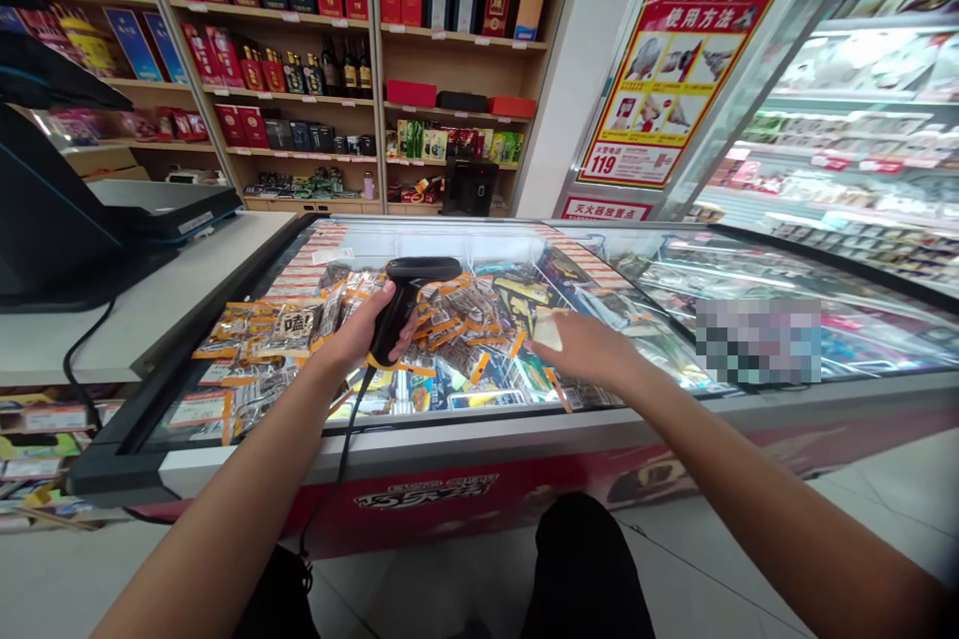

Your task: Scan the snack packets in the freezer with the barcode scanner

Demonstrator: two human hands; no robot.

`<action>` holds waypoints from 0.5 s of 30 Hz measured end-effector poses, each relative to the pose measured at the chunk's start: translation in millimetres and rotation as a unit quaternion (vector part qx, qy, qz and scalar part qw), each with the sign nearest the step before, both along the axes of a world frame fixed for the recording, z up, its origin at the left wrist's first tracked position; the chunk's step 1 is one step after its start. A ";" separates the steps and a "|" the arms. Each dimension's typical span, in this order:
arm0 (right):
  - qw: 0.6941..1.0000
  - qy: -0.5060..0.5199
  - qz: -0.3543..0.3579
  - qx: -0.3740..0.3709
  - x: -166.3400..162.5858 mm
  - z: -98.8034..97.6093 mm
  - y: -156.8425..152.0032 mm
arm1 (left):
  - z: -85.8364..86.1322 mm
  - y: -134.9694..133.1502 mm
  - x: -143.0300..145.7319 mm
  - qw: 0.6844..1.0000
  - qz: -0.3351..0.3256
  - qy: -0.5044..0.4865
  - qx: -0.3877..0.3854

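A black handheld barcode scanner [405,305] is in my left hand [365,327], whose fingers wrap round its handle. Its dark cable runs down past the freezer's front edge. My right hand [588,347] reaches over the glass, palm down and slightly blurred. Near its fingertips are a pale patch and the orange edge of a packet; I cannot make out whether the fingers grip anything. Clear snack packets [292,327] with orange edges lie heaped on the glass, left of and below the scanner and between my hands.
Beneath is a chest freezer [479,439] with a grey rim and red front. At left a counter [180,290] bears a scale [161,205] and a dark terminal [52,180]. Shelves of boxes and bottles [349,70] stand behind; a refrigerated display [846,110] is at right.
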State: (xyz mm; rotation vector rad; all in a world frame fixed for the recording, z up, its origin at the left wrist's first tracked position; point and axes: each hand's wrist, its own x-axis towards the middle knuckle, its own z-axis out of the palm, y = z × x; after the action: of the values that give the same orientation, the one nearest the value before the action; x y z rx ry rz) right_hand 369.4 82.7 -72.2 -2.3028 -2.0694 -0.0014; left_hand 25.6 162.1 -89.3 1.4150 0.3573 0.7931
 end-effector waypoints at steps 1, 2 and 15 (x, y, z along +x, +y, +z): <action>0.998 -0.023 -0.004 -0.054 12.0 1.4 -8.3 | -1.1 0.7 -0.7 1.000 0.000 0.005 0.003; 0.994 -0.025 0.006 -0.107 23.1 3.4 -14.7 | -2.4 1.4 -1.4 1.000 0.003 0.009 0.004; 0.947 0.291 0.107 -0.087 30.5 1.1 10.2 | 1.0 -1.1 -0.8 1.000 0.002 -0.008 -0.007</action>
State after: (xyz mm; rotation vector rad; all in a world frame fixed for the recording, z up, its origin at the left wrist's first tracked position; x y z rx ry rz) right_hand 399.9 92.9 -71.1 -1.8220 -2.0242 0.7935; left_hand 24.8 161.1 -88.3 1.3939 0.3528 0.8037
